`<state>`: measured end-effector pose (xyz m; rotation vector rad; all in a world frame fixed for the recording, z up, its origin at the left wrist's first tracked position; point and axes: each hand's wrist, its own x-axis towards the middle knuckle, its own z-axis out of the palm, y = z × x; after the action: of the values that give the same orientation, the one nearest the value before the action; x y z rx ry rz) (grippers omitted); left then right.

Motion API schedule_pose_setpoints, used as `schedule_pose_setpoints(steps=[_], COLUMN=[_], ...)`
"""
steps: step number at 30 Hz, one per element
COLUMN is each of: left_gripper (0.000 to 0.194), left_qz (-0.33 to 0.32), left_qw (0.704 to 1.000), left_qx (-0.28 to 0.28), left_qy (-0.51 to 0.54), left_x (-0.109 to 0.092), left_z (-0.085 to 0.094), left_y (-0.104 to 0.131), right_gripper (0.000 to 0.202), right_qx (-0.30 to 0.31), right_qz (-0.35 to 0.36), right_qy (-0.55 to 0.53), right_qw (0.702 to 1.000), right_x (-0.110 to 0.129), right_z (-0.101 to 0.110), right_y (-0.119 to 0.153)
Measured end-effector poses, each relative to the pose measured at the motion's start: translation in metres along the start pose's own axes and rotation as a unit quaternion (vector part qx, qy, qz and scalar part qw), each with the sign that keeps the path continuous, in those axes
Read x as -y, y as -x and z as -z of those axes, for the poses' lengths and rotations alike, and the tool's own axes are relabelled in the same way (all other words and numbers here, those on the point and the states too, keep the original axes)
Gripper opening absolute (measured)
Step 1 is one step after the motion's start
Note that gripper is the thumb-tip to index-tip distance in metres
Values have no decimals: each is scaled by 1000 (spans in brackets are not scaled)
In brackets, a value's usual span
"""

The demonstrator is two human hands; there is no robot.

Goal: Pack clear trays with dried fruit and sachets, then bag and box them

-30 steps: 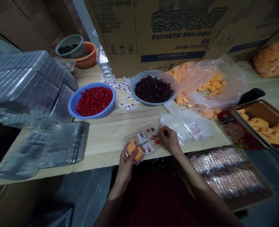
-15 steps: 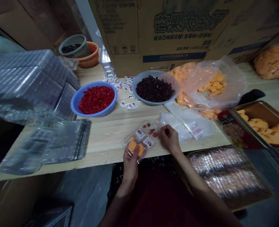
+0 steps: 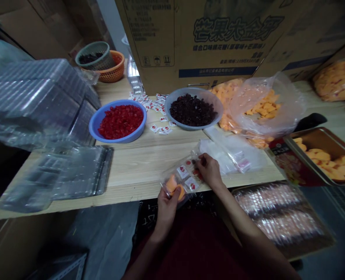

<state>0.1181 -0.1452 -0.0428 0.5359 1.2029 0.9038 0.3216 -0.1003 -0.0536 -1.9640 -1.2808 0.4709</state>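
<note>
My left hand (image 3: 166, 208) grips the near left end of a clear plastic tray (image 3: 186, 175), thumb on top. In that end lie orange gummy-like pieces (image 3: 171, 182). Two small white sachets with red print (image 3: 191, 183) sit in the middle, and red and dark pieces (image 3: 196, 171) fill the right end. My right hand (image 3: 210, 171) is closed at this right end, fingertips pinching its edge. Whether a thin clear bag wraps the tray, I cannot tell. Just beyond my right hand lie flat clear bags (image 3: 225, 151).
Behind stand a blue bowl of red pieces (image 3: 93, 130), a bowl of dark pieces (image 3: 194, 126) and scattered sachets (image 3: 162, 130). Stacked clear trays (image 3: 35, 97) rise at left. At right are an open bag of orange pieces (image 3: 289, 101) and a tin (image 3: 326, 134). Cartons (image 3: 155, 39) back the table.
The tray and my left hand have moved slightly right. My right hand, a fist beside the tray before, now has its fingertips on the tray's right end.
</note>
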Motion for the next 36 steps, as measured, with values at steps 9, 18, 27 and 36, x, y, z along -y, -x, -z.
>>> schedule_pose_setpoints(steps=[9,18,27,36], left_gripper=[63,64,52,61], left_qz=[-22,-13,-34,-13], left_qw=[998,996,992,997], left_qx=[53,64,63,44], left_qy=[-34,-59,-108,-58], left_x=[-9,-4,-13,-8], left_z=[5,8,6,-2], left_y=[-4,-7,-14,-18], right_gripper=[17,33,16,13], right_qx=[-20,128,64,69], right_qz=[27,-36,1,74], right_qy=[-6,-152,-74,-3], right_qw=[999,979,995,995], right_x=[6,-16,-4,16], right_z=[1,23,12,2], right_y=[-12,-42,-33,-5])
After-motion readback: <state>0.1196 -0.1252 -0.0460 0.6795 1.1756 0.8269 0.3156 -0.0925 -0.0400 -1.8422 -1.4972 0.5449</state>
